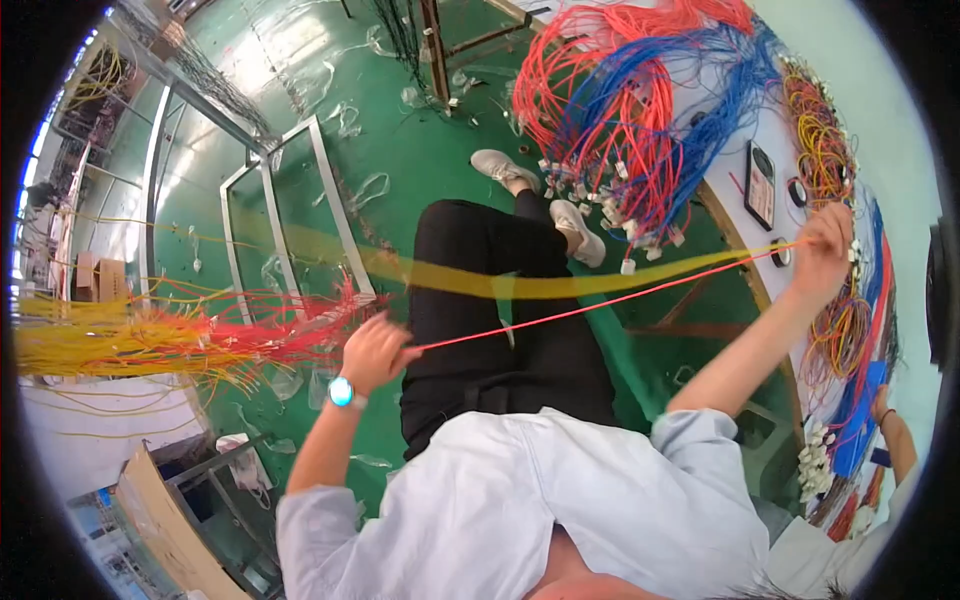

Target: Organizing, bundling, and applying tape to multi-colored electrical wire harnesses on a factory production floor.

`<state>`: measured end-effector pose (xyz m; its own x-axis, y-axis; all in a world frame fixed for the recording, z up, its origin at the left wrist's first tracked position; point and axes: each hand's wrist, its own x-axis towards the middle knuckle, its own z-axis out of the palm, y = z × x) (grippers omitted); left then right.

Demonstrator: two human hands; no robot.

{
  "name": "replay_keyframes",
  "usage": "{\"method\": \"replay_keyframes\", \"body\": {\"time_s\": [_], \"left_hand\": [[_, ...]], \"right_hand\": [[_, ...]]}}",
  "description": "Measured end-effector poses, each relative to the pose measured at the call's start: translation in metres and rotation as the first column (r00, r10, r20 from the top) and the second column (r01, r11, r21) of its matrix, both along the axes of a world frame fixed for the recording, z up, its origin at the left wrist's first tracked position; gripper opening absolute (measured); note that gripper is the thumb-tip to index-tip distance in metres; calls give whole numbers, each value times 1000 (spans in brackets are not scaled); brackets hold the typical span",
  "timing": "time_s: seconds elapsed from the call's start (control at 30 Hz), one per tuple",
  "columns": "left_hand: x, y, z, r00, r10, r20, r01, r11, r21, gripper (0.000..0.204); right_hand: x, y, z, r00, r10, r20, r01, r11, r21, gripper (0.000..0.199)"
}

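My left hand [374, 352], a watch on its wrist, is closed on a red wire [600, 296] over my lap. The wire runs taut up to my right hand [826, 240], whose fingers pinch it above the table edge at the right. A yellow wire [560, 287], smeared into a wide band by motion, also leads from near my right hand across my knees to the left. Next to my left hand hangs a thick bundle of red wires [250, 338] and yellow wires [90, 335].
Red and blue wires [690, 100] with white connectors spill over the white table [725, 195]. A phone-like black device [760, 185] and tape rolls [797, 192] lie there. Metal frames [280, 210] stand on the green floor at left. Another person's hand [884, 408] shows at far right.
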<state>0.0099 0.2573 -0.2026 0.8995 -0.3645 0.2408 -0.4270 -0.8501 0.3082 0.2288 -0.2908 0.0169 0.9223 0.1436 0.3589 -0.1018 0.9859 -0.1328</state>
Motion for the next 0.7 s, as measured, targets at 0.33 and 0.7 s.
{"method": "replay_keyframes", "body": {"time_s": [0.33, 0.7], "left_hand": [[5, 74, 23, 883, 380, 274, -403, 915, 30, 15], [40, 4, 100, 899, 354, 257, -366, 931, -2, 20]], "right_hand": [[-2, 85, -30, 998, -3, 67, 42, 812, -582, 10], [-117, 384, -119, 788, 512, 342, 360, 68, -930, 15]]}}
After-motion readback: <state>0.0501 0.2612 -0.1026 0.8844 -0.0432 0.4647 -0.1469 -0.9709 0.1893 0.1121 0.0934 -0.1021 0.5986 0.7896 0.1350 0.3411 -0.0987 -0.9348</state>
